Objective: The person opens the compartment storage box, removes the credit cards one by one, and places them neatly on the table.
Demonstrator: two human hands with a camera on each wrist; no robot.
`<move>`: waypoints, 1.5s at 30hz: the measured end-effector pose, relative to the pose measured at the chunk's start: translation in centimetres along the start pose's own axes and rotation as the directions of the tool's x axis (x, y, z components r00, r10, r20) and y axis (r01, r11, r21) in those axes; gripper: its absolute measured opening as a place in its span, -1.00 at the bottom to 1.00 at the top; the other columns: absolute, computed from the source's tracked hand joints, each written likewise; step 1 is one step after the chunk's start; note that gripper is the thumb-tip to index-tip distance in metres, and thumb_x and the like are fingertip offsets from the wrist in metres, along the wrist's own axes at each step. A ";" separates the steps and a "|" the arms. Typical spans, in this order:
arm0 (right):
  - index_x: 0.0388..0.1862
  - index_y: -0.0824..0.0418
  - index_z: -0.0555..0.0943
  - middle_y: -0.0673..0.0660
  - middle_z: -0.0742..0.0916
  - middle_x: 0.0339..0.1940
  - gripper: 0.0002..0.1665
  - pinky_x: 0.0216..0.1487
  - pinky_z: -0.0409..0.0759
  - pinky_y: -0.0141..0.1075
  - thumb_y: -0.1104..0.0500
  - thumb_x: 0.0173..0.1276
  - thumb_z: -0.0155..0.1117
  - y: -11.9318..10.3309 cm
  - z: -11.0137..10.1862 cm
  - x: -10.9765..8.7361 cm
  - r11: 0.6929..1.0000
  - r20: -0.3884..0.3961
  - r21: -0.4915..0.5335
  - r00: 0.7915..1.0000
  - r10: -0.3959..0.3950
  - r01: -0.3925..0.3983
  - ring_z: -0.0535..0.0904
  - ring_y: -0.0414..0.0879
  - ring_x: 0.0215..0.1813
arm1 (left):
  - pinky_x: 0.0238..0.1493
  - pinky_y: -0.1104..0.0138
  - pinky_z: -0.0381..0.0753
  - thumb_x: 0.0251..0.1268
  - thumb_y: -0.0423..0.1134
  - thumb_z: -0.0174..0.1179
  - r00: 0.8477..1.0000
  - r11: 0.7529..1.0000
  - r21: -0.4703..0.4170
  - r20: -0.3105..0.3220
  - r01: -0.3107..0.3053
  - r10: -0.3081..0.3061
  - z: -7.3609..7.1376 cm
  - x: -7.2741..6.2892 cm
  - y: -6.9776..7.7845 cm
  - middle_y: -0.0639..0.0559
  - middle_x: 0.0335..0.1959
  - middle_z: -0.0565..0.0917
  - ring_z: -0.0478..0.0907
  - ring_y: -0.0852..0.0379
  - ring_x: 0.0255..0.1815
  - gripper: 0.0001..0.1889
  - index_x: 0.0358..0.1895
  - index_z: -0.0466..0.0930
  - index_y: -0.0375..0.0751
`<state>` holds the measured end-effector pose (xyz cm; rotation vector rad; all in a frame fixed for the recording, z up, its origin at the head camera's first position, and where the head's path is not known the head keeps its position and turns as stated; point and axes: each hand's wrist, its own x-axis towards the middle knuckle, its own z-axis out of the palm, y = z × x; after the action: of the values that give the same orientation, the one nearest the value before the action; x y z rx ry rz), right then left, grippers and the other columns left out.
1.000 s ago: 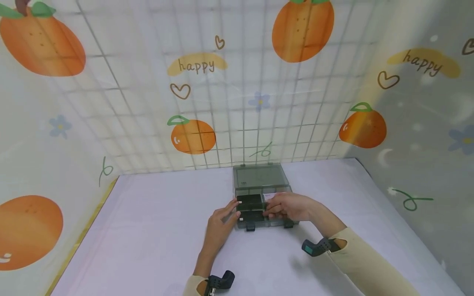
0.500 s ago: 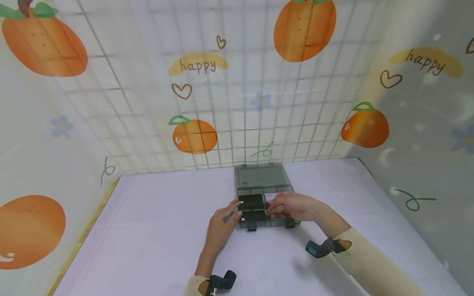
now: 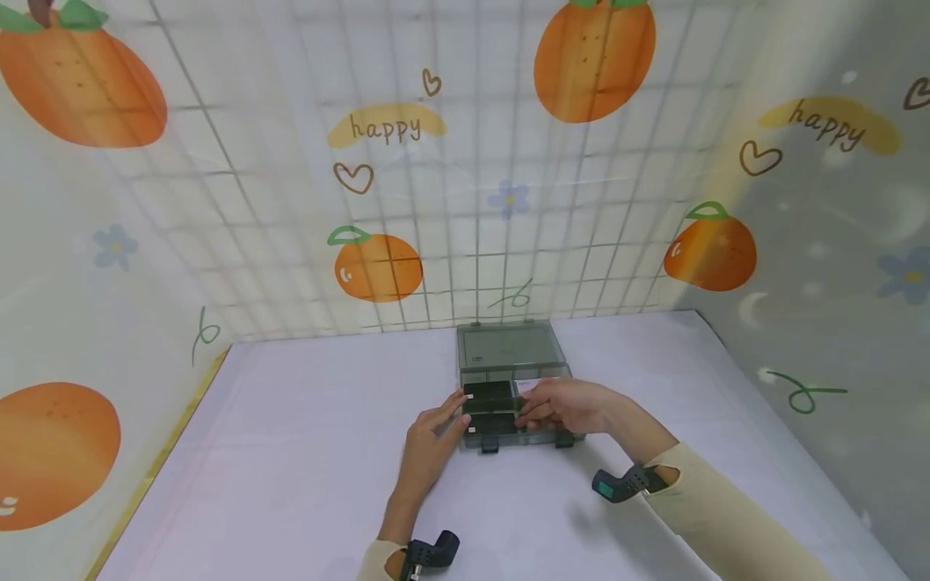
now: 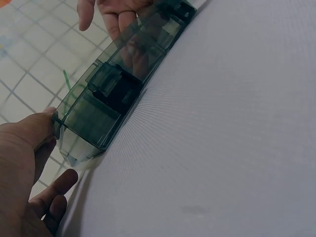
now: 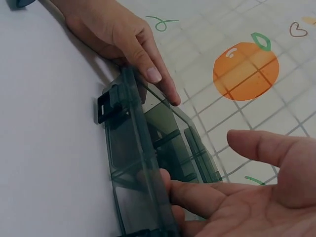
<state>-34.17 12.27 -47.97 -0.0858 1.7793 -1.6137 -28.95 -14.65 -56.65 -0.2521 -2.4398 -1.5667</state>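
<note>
A translucent dark green compartment box (image 3: 526, 440) stands on the table with its lid (image 3: 511, 345) tilted back. Two dark rectangular pieces (image 3: 490, 396) show in its left half; whether they are loose items or part of the box is unclear. My left hand (image 3: 430, 444) touches the box's left edge, thumb near the front corner, as the right wrist view also shows. My right hand (image 3: 570, 406) reaches into the box's right half. In the right wrist view its fingers (image 5: 197, 195) dip behind the front wall while the thumb (image 5: 254, 145) stands apart. No held item is visible there; the fingertips are partly hidden.
A pale label or paper (image 3: 528, 386) lies in the box beside the right hand. Two front latches (image 3: 490, 444) hang over the white tabletop (image 3: 312, 460). A printed curtain (image 3: 450, 202) with oranges rises just behind the box.
Both hands keep nearly the same place on the box. The whole head view shifts slightly right, then back left; the box stays where it is.
</note>
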 end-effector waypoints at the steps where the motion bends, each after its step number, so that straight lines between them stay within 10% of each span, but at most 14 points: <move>1: 0.16 0.48 0.36 0.44 0.67 0.10 -0.55 -0.12 0.44 -0.23 0.13 0.56 0.12 0.1 0.0 0.0 1.000 -0.003 0.008 1.000 0.000 0.001 0.66 0.18 0.00 | 0.29 -0.05 0.38 0.38 0.08 0.27 1.000 1.000 0.002 0.001 0.002 -0.002 0.0 0.0 0.0 0.51 0.29 0.49 0.45 0.13 0.26 -0.54 0.29 0.61 0.10; 45: 0.27 0.51 0.32 0.42 0.69 0.09 -0.47 -0.01 0.53 -0.20 0.15 0.54 0.14 0.0 0.1 0.2 1.000 -0.017 -0.007 1.000 -0.009 0.008 0.67 0.15 0.00 | 0.33 -0.04 0.35 0.38 0.01 0.28 1.000 1.000 -0.016 0.012 0.004 -0.004 -0.1 0.0 0.1 0.43 0.31 0.50 0.45 0.11 0.28 -0.57 0.28 0.61 0.09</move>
<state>-34.28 12.13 -48.10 -0.0837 1.8000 -1.6184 -28.93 -14.69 -56.47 -0.2607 -2.4384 -1.5919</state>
